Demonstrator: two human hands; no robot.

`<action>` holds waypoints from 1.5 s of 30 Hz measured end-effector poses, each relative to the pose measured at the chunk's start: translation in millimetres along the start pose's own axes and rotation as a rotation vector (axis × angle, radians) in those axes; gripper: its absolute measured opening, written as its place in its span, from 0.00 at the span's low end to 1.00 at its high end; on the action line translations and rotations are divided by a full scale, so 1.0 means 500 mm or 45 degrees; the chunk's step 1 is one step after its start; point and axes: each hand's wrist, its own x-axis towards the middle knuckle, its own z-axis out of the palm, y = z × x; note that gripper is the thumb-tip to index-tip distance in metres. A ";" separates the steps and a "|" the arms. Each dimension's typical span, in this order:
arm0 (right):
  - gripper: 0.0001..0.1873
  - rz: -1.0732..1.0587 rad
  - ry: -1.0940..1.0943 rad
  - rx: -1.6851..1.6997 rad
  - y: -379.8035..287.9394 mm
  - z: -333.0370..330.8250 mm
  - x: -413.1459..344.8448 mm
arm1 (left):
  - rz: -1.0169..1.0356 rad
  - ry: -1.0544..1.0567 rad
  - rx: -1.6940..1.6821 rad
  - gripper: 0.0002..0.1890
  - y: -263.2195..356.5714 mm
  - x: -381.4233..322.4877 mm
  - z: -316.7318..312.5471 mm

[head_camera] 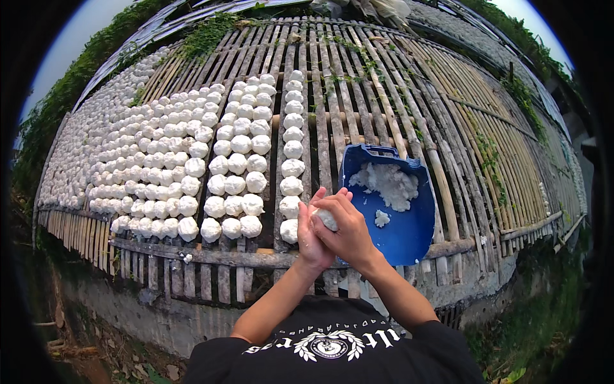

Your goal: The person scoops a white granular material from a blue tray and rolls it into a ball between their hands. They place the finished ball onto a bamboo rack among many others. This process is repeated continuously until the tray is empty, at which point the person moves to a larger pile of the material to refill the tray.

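A white lump of moist, dough-like material [326,219] is held between my two palms. My left hand [314,240] lies under and beside it on the left, and my right hand [346,228] cups over it from the right. Just right of my hands, a cut blue plastic container [403,240] rests on the bamboo rack and holds a crumbly white mass [386,185] and a small loose piece [382,218]. Left of my hands runs a single row of white balls [292,168], with a three-wide block of balls [237,165] beyond it.
Many more white balls [165,158] cover the rack's left side. The slatted bamboo rack [331,129] has gaps between its slats, green vines [211,36] on it and a front bamboo rail [216,257]. Below the rail is a concrete wall [158,317].
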 end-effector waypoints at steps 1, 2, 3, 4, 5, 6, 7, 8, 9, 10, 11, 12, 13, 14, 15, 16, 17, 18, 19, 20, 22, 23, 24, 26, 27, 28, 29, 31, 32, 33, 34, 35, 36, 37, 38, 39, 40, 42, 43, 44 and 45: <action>0.23 0.052 -0.034 0.038 0.003 0.004 0.002 | 0.000 -0.032 0.008 0.34 0.006 0.002 0.002; 0.22 -0.060 -0.042 0.023 0.007 0.002 0.003 | -0.018 -0.102 0.017 0.33 0.015 0.007 0.001; 0.22 -0.120 -0.071 0.016 0.012 0.001 0.005 | -0.047 -0.258 0.046 0.32 0.026 0.010 -0.002; 0.22 -0.153 -0.045 0.032 0.012 0.002 0.004 | -0.076 -0.414 0.073 0.32 0.034 0.013 -0.006; 0.21 -0.193 -0.056 -0.001 0.014 0.000 0.004 | -0.103 -0.574 0.099 0.31 0.040 0.016 -0.012; 0.21 -0.203 -0.012 -0.008 0.013 0.001 0.003 | -0.132 -0.731 0.123 0.31 0.038 0.016 -0.019; 0.20 -0.170 -0.005 -0.028 0.012 0.000 0.003 | -0.165 -0.566 0.071 0.34 0.034 0.017 -0.028; 0.20 -0.120 0.014 -0.003 0.009 0.002 0.003 | -0.196 -0.398 0.021 0.37 0.023 0.014 -0.036; 0.19 -0.034 0.004 0.005 0.006 0.003 0.004 | -0.226 -0.234 -0.026 0.41 0.009 0.014 -0.045; 0.19 0.055 -0.060 0.023 0.004 0.003 0.007 | -0.256 -0.071 -0.073 0.44 0.001 0.017 -0.058; 0.19 0.058 -0.031 0.030 0.002 0.004 0.009 | -0.266 -0.225 -0.118 0.42 -0.009 0.021 -0.070; 0.18 0.065 -0.055 0.048 0.002 0.001 0.013 | -0.277 -0.380 -0.161 0.40 -0.014 0.034 -0.084; 0.18 0.176 -0.117 0.059 0.002 -0.001 0.017 | -0.290 -0.536 -0.204 0.38 -0.017 0.045 -0.096; 0.18 -0.060 -0.056 0.046 0.002 -0.005 0.020 | -0.300 -0.696 -0.247 0.36 -0.021 0.058 -0.107; 0.18 -0.194 -0.041 0.024 0.002 -0.007 0.021 | -0.305 -0.856 -0.293 0.34 -0.023 0.068 -0.114; 0.17 -0.264 -0.004 0.023 0.002 -0.008 0.021 | -0.217 -0.635 -0.083 0.33 -0.028 0.067 -0.118; 0.17 -0.286 0.026 -0.012 0.002 -0.009 0.021 | -0.165 -0.410 0.139 0.33 -0.027 0.069 -0.118; 0.17 -0.246 0.078 -0.029 0.001 -0.007 0.020 | -0.178 -0.160 0.202 0.33 -0.025 0.065 -0.115; 0.17 -0.196 0.089 -0.063 0.000 -0.005 0.018 | -0.164 -0.021 0.190 0.33 -0.022 0.058 -0.108; 0.19 -0.161 0.085 -0.027 -0.001 0.000 0.018 | -0.141 0.000 0.161 0.33 -0.015 0.045 -0.099; 0.22 -0.058 -0.035 0.014 -0.001 0.008 0.017 | -0.123 -0.003 0.130 0.33 0.002 0.031 -0.075; 0.22 -0.026 -0.058 0.033 0.000 0.011 0.018 | -0.113 0.001 0.134 0.33 0.009 0.025 -0.062; 0.23 0.009 -0.108 0.058 0.001 0.011 0.019 | -0.112 0.004 0.153 0.33 0.015 0.023 -0.049; 0.23 -0.058 -0.120 0.053 0.004 0.010 0.022 | -0.048 0.072 0.245 0.33 0.009 0.020 -0.027; 0.23 -0.156 -0.082 0.024 0.005 0.009 0.023 | 0.011 0.127 0.325 0.33 0.001 0.019 -0.023; 0.22 -0.249 -0.047 -0.004 0.007 0.008 0.024 | 0.084 0.183 0.428 0.33 -0.013 0.021 -0.021; 0.21 -0.268 -0.020 -0.028 0.008 0.008 0.025 | 0.150 0.178 0.495 0.33 -0.022 0.022 -0.028; 0.20 -0.294 -0.009 -0.105 0.009 0.012 0.027 | 0.183 -0.128 0.363 0.32 -0.037 0.024 -0.056; 0.20 -0.303 -0.057 -0.115 0.010 0.016 0.030 | 0.126 -0.370 0.203 0.32 -0.039 0.019 -0.076; 0.20 -0.294 -0.152 -0.151 0.011 0.021 0.035 | -0.012 -0.516 -0.041 0.31 -0.027 0.040 -0.102; 0.20 -0.238 -0.257 -0.195 0.013 0.023 0.040 | -0.087 -0.509 -0.137 0.31 -0.018 0.040 -0.124; 0.20 -0.282 -0.309 -0.175 0.014 0.025 0.046 | -0.161 -0.496 -0.233 0.30 -0.003 0.054 -0.145; 0.21 -0.288 -0.368 -0.164 0.016 0.023 0.053 | -0.163 -0.340 -0.174 0.30 0.011 0.050 -0.161; 0.22 -0.258 -0.450 -0.165 0.019 0.021 0.062 | -0.158 -0.185 -0.116 0.30 0.027 0.059 -0.172; 0.27 -0.404 -0.514 -0.161 0.022 0.014 0.072 | -0.218 0.432 -0.076 0.26 0.041 0.060 -0.177; 0.29 -0.384 -0.616 -0.202 0.025 0.008 0.084 | -0.316 0.347 -0.045 0.30 0.057 0.068 -0.177; 0.30 -0.363 -0.714 -0.243 0.028 0.001 0.098 | -0.416 0.260 -0.011 0.34 0.078 0.074 -0.175; 0.35 -0.365 -0.882 -0.235 0.039 -0.009 0.140 | -0.523 0.175 0.159 0.41 0.117 0.092 -0.165; 0.35 -0.273 -1.024 -0.278 0.045 -0.006 0.165 | -0.581 0.234 0.080 0.41 0.135 0.108 -0.160; 0.34 -0.248 -1.103 -0.294 0.053 0.000 0.194 | -0.591 0.202 -0.013 0.40 0.152 0.121 -0.156; 0.34 -0.216 -1.186 -0.322 0.063 0.008 0.226 | -0.595 0.157 -0.106 0.41 0.165 0.137 -0.155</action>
